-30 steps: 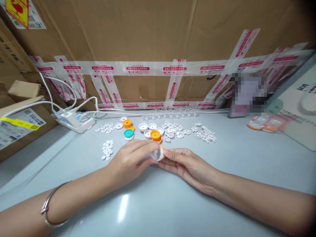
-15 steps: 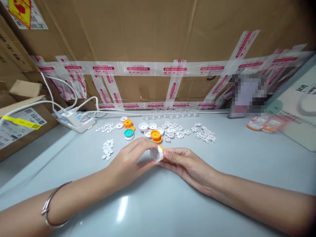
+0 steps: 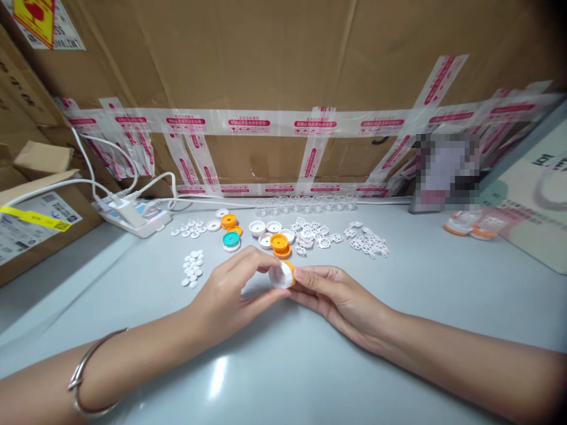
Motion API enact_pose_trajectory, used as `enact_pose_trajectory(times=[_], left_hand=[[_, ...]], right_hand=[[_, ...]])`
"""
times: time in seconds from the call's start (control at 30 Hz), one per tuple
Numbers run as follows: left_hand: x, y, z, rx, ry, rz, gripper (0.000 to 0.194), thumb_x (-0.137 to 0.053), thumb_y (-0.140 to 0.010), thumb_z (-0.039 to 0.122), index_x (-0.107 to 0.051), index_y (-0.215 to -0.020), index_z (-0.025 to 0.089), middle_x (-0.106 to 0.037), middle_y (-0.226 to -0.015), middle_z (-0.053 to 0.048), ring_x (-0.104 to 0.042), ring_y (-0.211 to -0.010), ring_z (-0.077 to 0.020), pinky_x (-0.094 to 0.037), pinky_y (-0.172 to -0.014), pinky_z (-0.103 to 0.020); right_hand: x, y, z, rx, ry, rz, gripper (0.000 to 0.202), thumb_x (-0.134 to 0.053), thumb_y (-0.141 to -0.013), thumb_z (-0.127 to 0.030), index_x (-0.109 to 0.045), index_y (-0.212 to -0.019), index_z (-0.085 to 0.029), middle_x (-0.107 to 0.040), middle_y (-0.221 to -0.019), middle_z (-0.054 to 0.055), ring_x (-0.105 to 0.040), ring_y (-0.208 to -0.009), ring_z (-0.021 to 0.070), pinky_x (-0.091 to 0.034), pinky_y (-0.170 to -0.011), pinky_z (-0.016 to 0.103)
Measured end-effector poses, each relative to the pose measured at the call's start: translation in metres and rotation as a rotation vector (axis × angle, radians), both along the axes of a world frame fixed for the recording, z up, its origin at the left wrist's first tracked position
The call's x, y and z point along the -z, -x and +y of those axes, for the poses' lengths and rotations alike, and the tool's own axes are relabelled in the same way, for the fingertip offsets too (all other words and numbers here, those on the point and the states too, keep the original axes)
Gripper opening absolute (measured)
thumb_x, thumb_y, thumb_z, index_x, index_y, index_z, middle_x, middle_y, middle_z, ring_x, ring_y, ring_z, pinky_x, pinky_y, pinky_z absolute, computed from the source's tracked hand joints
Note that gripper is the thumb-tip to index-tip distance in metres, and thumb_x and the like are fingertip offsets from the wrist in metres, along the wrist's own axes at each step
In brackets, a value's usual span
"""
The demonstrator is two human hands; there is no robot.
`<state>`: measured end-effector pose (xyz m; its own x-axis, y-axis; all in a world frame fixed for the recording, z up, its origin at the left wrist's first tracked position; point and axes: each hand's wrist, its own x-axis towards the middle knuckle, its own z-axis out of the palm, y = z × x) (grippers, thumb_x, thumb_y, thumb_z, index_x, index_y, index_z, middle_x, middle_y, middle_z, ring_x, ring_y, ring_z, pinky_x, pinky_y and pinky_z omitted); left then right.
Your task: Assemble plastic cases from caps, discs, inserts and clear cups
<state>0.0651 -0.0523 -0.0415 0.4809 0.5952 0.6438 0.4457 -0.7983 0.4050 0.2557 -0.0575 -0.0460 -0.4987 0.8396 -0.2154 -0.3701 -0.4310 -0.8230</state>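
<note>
Between my two hands is a small white-and-orange round cap (image 3: pixel 282 276), tilted with its hollow white side toward the left and its orange end to the right. My left hand (image 3: pixel 233 289) pinches the white rim, fingers above and thumb below. My right hand (image 3: pixel 341 298) grips the orange end between thumb and fingers. Just behind the cap lie stacked orange caps (image 3: pixel 279 241) beside white caps (image 3: pixel 257 228). Farther left sits a teal cap (image 3: pixel 231 239) on a white one, near another orange cap (image 3: pixel 228 221).
Small white discs (image 3: pixel 193 268) lie to the left. White perforated pieces (image 3: pixel 370 242) spread to the right. Clear cups (image 3: pixel 305 204) line the back, before a taped carton (image 3: pixel 266 71). A power strip (image 3: pixel 142 221) with cables stands back left; a phone-like object (image 3: pixel 436 177) leans back right.
Both hands keep their hold on the cap, which has turned slightly. My left thumb has slid a little to the right along its lower edge.
</note>
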Motion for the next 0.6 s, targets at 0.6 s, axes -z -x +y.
enact_pose_trajectory(times=[0.6], left_hand=[[0.0011, 0.0037, 0.0043, 0.125, -0.027, 0.084, 0.022, -0.059, -0.080, 0.009, -0.053, -0.100, 0.017, -0.061, -0.094, -0.007, -0.059, -0.091, -0.0155, -0.051, -0.079, -0.027]], right_hand=[[0.0032, -0.0002, 0.0014, -0.009, -0.045, -0.004, 0.020, -0.067, -0.077, -0.028, -0.073, -0.090, -0.014, -0.072, -0.092, 0.008, -0.064, -0.093, 0.0164, -0.041, -0.100, 0.035]])
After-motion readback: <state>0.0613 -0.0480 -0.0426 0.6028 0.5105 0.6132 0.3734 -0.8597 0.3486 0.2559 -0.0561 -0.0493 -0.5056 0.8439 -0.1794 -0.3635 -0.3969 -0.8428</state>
